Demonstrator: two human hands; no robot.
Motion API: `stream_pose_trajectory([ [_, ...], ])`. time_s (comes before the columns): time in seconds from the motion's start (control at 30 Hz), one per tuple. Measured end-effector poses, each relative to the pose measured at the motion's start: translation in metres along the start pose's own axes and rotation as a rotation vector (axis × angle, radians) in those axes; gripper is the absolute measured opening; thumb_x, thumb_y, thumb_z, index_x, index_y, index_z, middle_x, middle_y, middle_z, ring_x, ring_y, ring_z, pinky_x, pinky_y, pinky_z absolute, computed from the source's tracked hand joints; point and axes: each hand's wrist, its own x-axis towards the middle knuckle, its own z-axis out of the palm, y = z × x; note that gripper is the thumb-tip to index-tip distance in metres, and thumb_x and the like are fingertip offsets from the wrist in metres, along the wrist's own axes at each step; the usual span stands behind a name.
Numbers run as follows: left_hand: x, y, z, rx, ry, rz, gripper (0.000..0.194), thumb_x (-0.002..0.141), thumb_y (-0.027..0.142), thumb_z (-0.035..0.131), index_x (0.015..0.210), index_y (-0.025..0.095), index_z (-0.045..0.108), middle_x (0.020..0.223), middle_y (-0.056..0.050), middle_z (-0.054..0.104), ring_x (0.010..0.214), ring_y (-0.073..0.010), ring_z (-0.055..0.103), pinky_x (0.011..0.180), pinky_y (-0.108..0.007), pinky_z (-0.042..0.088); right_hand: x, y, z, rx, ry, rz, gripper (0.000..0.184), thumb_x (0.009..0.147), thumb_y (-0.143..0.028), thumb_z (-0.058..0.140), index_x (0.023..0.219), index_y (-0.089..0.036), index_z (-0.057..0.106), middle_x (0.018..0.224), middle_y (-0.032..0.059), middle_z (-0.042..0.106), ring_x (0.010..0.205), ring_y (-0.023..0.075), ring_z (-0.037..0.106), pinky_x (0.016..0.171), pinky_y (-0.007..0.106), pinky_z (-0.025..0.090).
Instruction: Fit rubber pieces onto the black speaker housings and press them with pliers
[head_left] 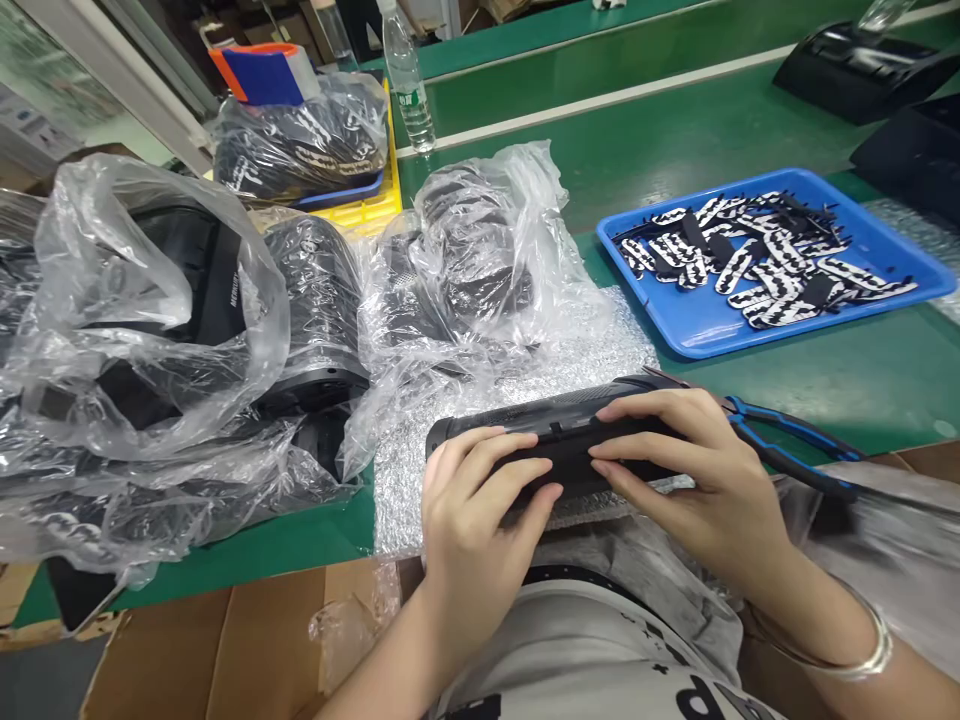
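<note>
Far left there's a heap of crinkly clear bags [82, 240] with rounded black plastic shells inside, sitting on the smooth green counter [259, 550]. Just past them, a thin wrapped bundle [480, 250] looks all shiny creases, and under its near side is silvery, pebbly bubble wrap [409, 500]. The main thing here is the long black case [574, 465], near the middle of the counter's front edge, over that bubble wrap. The left hand [476, 510] has its fingertips and thumb bunched on the left part of it, and the right hand [697, 465] sort of pinches the right part, fingers half curled. I'd guess it's fairly light and stiff, hollow plastic, a bit slick and easy to scuff, so I'd take it by the two rounded ends and go easy on the mesh-looking strip and the little notches along the long edge. Right beside it are pliers [796, 428] with smooth black-and-blue handles, and up behind those a glossy, shallow blue tray [697, 345] full of flat, elongated black-and-white pieces [780, 255].
</note>
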Motion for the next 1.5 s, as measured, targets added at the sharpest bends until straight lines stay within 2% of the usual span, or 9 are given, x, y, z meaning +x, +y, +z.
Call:
stream_pose_trajectory([
  [0.43, 0.003, -0.006, -0.001, 0.073, -0.012, 0.096, 0.013, 0.088, 0.011, 0.066, 0.095, 0.022, 0.067, 0.106, -0.003, 0.071, 0.106, -0.0217, 0.061, 0.092, -0.039, 0.048, 0.000, -0.003, 0.010, -0.080, 0.017, -0.078, 0.009, 0.089, -0.022, 0.067, 0.090, -0.028, 0.073, 0.100, 0.0037, 0.070, 0.089, 0.0226, 0.058, 0.079, 0.042, 0.037],
  [0.67, 0.006, -0.012, -0.001, 0.099, -0.017, 0.147, 0.015, 0.089, 0.009, 0.063, 0.100, 0.019, 0.065, 0.109, -0.005, 0.069, 0.109, -0.0217, 0.060, 0.095, -0.038, 0.047, 0.004, 0.005, 0.004, -0.050, 0.017, -0.051, 0.010, 0.090, -0.017, 0.064, 0.094, -0.022, 0.072, 0.107, 0.0099, 0.064, 0.098, 0.0225, 0.061, 0.084, 0.040, 0.045],
  [0.87, 0.014, -0.015, -0.001, 0.228, -0.121, 0.084, 0.020, 0.089, 0.021, 0.065, 0.108, 0.016, 0.062, 0.117, -0.009, 0.066, 0.110, -0.0272, 0.060, 0.092, -0.042, 0.048, -0.031, 0.062, -0.024, -0.402, 0.313, 0.204, 0.025, 0.094, -0.039, 0.057, 0.101, -0.020, 0.071, 0.109, 0.0123, 0.068, 0.100, 0.0292, 0.064, 0.086, 0.045, 0.048],
  [0.97, 0.019, -0.017, 0.001, 0.398, -0.254, 0.123, 0.055, 0.082, 0.019, 0.073, 0.132, 0.012, 0.050, 0.132, -0.015, 0.059, 0.121, -0.0356, 0.055, 0.099, -0.052, 0.046, -0.064, 0.098, -0.034, -0.591, 0.121, 0.316, 0.061, 0.094, -0.060, 0.042, 0.121, -0.010, 0.065, 0.113, 0.0224, 0.064, 0.100, 0.0374, 0.061, 0.082, 0.050, 0.049],
  [1.03, 0.025, -0.020, -0.001, 0.443, -0.313, 0.105, 0.059, 0.082, 0.007, 0.068, 0.137, 0.014, 0.047, 0.132, -0.015, 0.059, 0.121, -0.0352, 0.056, 0.101, -0.054, 0.045, -0.079, 0.112, -0.038, -0.633, -0.037, 0.388, 0.064, 0.096, -0.057, 0.035, 0.127, -0.008, 0.061, 0.113, 0.0247, 0.062, 0.098, 0.0391, 0.058, 0.080, 0.052, 0.048],
  [1.13, 0.039, -0.025, -0.015, 0.294, -0.403, -0.089, 0.052, 0.091, 0.012, 0.055, 0.141, 0.016, 0.044, 0.131, -0.015, 0.061, 0.120, -0.0337, 0.058, 0.101, -0.054, 0.048, -0.088, 0.121, -0.044, -0.577, -0.077, 0.451, 0.053, 0.096, -0.052, 0.036, 0.123, -0.015, 0.061, 0.105, 0.0189, 0.064, 0.092, 0.0349, 0.060, 0.076, 0.048, 0.048],
  [1.3, 0.042, -0.029, -0.048, -0.332, -0.620, -0.536, 0.056, 0.097, 0.034, 0.041, 0.151, 0.029, 0.029, 0.156, -0.001, 0.034, 0.146, -0.0275, 0.029, 0.118, -0.048, 0.035, -0.081, 0.102, -0.064, -0.404, 0.189, 0.604, 0.038, 0.087, -0.060, 0.045, 0.083, -0.023, 0.048, 0.073, 0.0071, 0.064, 0.061, 0.0247, 0.061, 0.054, 0.036, 0.048],
  [1.4, 0.018, -0.014, -0.040, -0.699, -0.714, -0.755, 0.077, 0.088, 0.028, 0.047, 0.156, 0.026, 0.011, 0.160, -0.001, 0.024, 0.150, -0.0237, 0.014, 0.121, -0.044, 0.027, -0.070, 0.074, -0.072, -0.224, 0.212, 0.613, 0.038, 0.079, -0.059, 0.062, 0.069, -0.024, 0.051, 0.071, 0.0040, 0.066, 0.062, 0.0236, 0.064, 0.055, 0.034, 0.050],
  [1.5, -0.013, 0.007, -0.012, -0.827, -0.729, -0.914, 0.089, 0.091, 0.028, 0.045, 0.153, 0.023, -0.019, 0.164, -0.004, 0.006, 0.151, -0.0225, 0.004, 0.124, -0.049, 0.010, -0.056, 0.049, -0.069, -0.216, 0.061, 0.332, 0.029, 0.088, -0.046, 0.058, 0.070, -0.024, 0.062, 0.087, 0.0043, 0.069, 0.071, 0.0207, 0.067, 0.059, 0.031, 0.053],
])
